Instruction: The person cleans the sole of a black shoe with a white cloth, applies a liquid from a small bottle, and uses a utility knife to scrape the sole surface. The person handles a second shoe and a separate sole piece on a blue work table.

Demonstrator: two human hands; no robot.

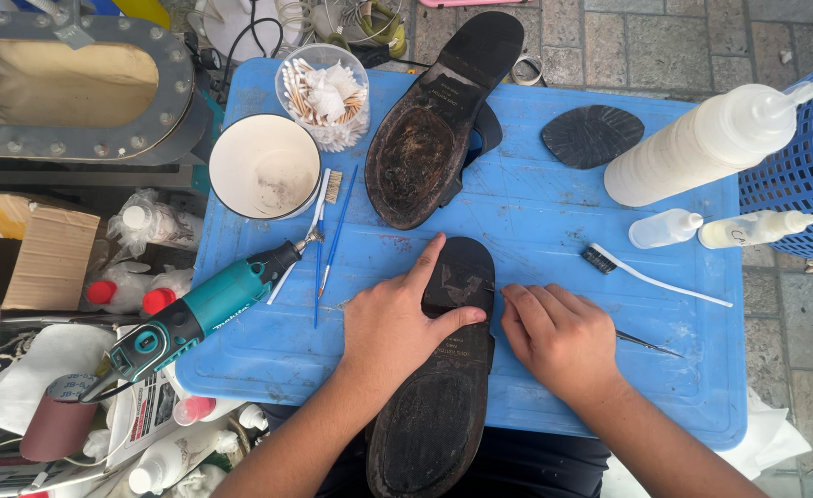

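- Our left hand (390,325) lies flat on the near shoe (439,369), fingers spread and pressing its sole; our right hand (558,337) is curled around a thin metal tool (646,344), fingertips at the shoe's heel edge.
- The near shoe rests sole up on the blue plastic table (535,221), its long axis running toward and away from us, heel at the far end, toe hanging over the near edge.
- A second shoe (439,120) lies sole up beyond it, slanted, heel toward the far right.
- The large squeeze bottle (701,148) holds whitish liquid, nozzle pointing right.
- The white bowl (264,166) shows only a dirty smear.
- The clear cup (325,92) is full of cotton swabs.
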